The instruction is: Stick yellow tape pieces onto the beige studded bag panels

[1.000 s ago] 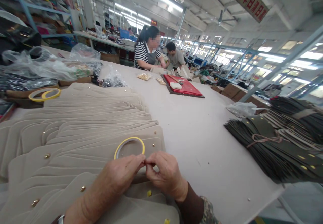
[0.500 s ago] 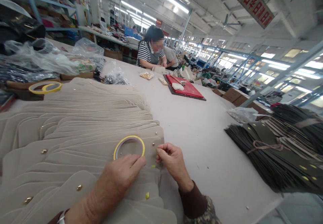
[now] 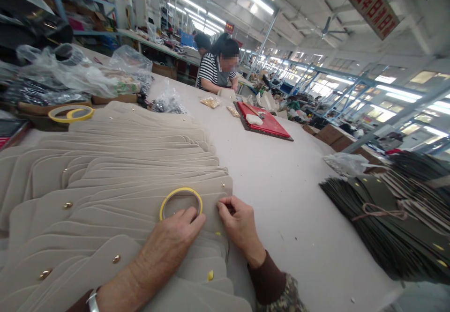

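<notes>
My left hand [image 3: 172, 239] is closed on a narrow roll of yellow tape [image 3: 181, 190], gripping its near right rim above the spread beige panels [image 3: 116, 181]. Just to the right, my right hand [image 3: 241, 223] has its thumb and forefinger pinched together at the right edge of a panel. Whatever lies between those fingertips is too small or hidden to name. Gold-coloured studs [image 3: 116, 258] sit on several panels. A small piece of yellow tape [image 3: 210, 275] sticks to a panel below my hands.
Dark panels tied in a bundle [image 3: 379, 213] lie at the right. A red board [image 3: 270, 122] and bags of gold-coloured parts [image 3: 210, 102] are farther back. Another tape roll [image 3: 61, 114] and plastic bags [image 3: 77, 75] lie at left. A person in stripes [image 3: 211, 70] leans over the table.
The whole scene has shifted slightly right in view. My right fingertips have moved left over the panel edge, covering a stud that showed before. My left hand still grips the tape roll.
</notes>
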Available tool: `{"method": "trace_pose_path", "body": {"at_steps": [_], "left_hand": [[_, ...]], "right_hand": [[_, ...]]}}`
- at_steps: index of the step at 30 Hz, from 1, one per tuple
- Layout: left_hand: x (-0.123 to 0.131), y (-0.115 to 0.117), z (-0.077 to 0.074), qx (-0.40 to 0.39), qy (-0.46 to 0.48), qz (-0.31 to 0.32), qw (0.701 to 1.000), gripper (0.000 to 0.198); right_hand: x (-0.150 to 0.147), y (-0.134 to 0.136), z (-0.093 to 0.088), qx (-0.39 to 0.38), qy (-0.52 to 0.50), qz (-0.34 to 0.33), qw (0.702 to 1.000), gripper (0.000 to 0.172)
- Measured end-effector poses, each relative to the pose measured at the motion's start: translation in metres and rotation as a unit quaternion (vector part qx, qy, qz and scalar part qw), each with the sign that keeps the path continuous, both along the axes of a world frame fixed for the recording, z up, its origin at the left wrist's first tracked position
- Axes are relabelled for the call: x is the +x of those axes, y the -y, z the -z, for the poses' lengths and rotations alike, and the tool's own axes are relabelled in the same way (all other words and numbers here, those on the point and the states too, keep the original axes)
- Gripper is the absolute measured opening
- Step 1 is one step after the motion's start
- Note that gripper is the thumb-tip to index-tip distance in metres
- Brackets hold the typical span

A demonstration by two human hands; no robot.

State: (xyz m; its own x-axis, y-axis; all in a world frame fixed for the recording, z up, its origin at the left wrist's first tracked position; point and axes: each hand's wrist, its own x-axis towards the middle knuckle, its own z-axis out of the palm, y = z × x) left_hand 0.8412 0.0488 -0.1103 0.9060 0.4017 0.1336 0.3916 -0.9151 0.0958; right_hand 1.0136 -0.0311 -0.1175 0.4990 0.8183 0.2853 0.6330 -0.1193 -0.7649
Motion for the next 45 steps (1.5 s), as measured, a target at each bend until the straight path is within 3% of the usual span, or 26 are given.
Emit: {"method": "trace_pose_path", "body": {"at_steps": [4,6,9,13,17,23,29,31,34,37,45], "left_hand": [[-0.002,-0.001,0.004,0.028,0.032,0.009,0.999,0.021],[-0.003,0.000,0.005,0.042,0.045,0.013,0.998,0.021],[-0.003,0.000,0.002,0.061,0.041,0.012,0.997,0.019],[-0.002,0.001,-0.003,0.064,0.019,0.016,0.998,0.017],[-0.003,0.002,-0.003,0.054,0.033,0.023,0.998,0.014],[-0.009,0.004,-0.004,0.009,0.118,0.090,0.989,0.013],[-0.011,-0.005,-0.009,-0.001,0.251,0.097,0.963,0.015],[-0.010,-0.008,-0.010,0.010,0.305,0.106,0.946,0.017],[-0.011,-0.011,-0.011,0.020,0.339,0.099,0.935,0.021],[-0.013,-0.011,-0.013,0.021,0.312,0.081,0.946,0.034],[-0.013,-0.007,-0.009,0.053,0.287,0.092,0.952,0.037]], "right_hand": [[0.002,-0.003,0.002,-0.017,0.004,0.014,1.000,0.011],[0.004,0.001,0.004,-0.024,-0.048,0.032,0.998,0.019],[0.006,0.010,0.007,-0.010,-0.114,0.023,0.993,0.014],[0.001,0.016,0.008,0.035,0.002,-0.008,0.999,0.014],[-0.005,0.007,0.007,0.049,0.090,0.006,0.995,0.018],[0.002,-0.003,0.005,0.010,0.060,0.004,0.998,0.015],[0.003,0.019,-0.008,-0.105,-0.002,-0.104,0.989,0.015],[0.000,0.024,-0.013,-0.079,-0.019,-0.095,0.992,0.013],[-0.007,0.024,-0.021,0.030,-0.024,-0.082,0.996,0.012],[-0.014,0.020,-0.030,0.109,0.002,-0.150,0.983,0.013],[-0.022,0.015,-0.028,0.170,0.158,-0.210,0.950,0.017]]}}
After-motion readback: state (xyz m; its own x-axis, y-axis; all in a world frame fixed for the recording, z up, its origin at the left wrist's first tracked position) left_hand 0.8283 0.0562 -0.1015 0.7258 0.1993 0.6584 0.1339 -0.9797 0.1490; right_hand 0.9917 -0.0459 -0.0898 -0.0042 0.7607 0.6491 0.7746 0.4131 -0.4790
